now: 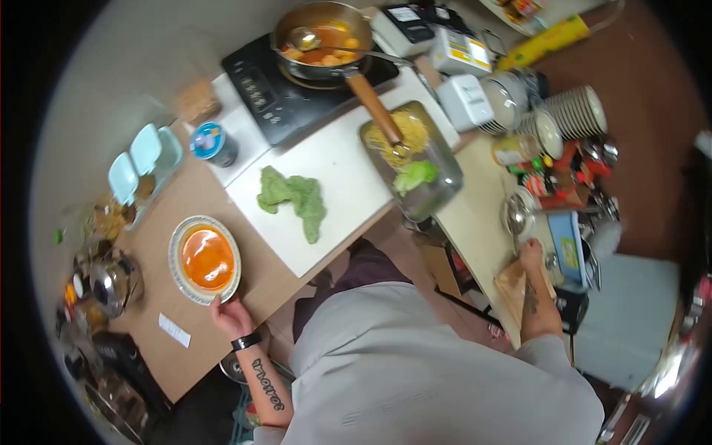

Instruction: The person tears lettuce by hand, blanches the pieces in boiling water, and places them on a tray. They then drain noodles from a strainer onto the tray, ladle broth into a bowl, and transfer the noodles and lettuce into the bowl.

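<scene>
Left hand (231, 317) – one soup bowl (205, 259), right hand (531, 256) – one strainer (516, 215)

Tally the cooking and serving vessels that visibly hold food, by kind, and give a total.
Bowl of orange soup, at the left hand: 1
Pan of stew on the cooker: 1
Metal tray with noodles and greens: 1
Total: 3

No text can be read for certain. The left forearm (268, 386), at seven o'clock, bears a script tattoo too blurred to spell out. Labels on the boxes (460, 52) at one o'clock and the bottles (552, 178) at three o'clock are illegible.
</scene>
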`<state>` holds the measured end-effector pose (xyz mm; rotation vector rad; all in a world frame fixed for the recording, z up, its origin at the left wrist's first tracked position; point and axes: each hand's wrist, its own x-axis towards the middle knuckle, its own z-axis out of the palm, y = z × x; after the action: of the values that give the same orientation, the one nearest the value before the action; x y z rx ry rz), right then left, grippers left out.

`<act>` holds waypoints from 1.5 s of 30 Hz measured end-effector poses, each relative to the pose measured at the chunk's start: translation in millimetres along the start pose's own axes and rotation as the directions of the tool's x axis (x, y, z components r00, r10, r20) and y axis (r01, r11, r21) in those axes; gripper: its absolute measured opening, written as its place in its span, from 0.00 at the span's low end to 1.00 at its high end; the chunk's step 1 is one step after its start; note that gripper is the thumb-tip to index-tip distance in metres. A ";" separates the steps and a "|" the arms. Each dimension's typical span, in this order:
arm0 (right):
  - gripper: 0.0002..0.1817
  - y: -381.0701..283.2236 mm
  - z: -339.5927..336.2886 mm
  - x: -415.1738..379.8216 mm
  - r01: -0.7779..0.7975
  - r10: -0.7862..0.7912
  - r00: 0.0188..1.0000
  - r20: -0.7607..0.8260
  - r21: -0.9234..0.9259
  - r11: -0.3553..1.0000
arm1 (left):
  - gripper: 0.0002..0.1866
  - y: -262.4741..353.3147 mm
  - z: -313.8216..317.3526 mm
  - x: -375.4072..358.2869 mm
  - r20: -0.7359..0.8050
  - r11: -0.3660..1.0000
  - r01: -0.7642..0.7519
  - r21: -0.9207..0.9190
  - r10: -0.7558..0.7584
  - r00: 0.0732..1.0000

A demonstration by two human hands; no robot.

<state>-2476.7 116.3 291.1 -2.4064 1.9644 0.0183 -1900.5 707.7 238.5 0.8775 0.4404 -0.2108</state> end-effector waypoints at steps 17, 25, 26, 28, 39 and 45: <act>0.18 -67.4 19.7 13.1 0.018 0.014 0.994 -0.111 0.286 0.958 | 0.28 43.8 -47.4 -66.8 -0.034 0.931 0.070 0.358 -0.062 0.997; 0.15 -338.9 -97.2 -75.4 0.244 -0.500 0.866 -0.028 0.895 0.373 | 0.22 -29.3 -97.9 -158.3 0.014 0.568 0.204 0.797 -0.355 0.935; 0.16 -382.4 -112.1 -89.0 0.347 -0.675 0.737 -0.031 0.874 0.339 | 0.23 -43.4 -116.8 -159.9 0.035 0.544 0.202 0.815 -0.394 0.918; 0.17 -458.5 -141.4 -114.3 0.537 -0.901 0.427 0.082 0.779 0.325 | 0.27 -42.7 -160.1 -173.1 0.030 0.489 0.215 0.846 -0.446 0.895; 0.08 -662.2 -100.8 -219.6 0.991 -0.955 -0.100 0.277 0.112 -0.072 | 0.30 -57.2 -235.4 -223.0 -0.456 0.580 0.517 0.629 -0.264 0.850; 0.07 -652.1 -109.8 -227.8 0.996 -0.946 -0.086 0.311 0.041 -0.078 | 0.29 -66.6 -259.6 -250.9 -0.534 0.598 0.624 0.503 -0.353 0.768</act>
<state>-1884.9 465.9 420.9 -3.0459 -0.4463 0.4676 -2221.6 868.4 161.8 1.5028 1.0332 -0.7724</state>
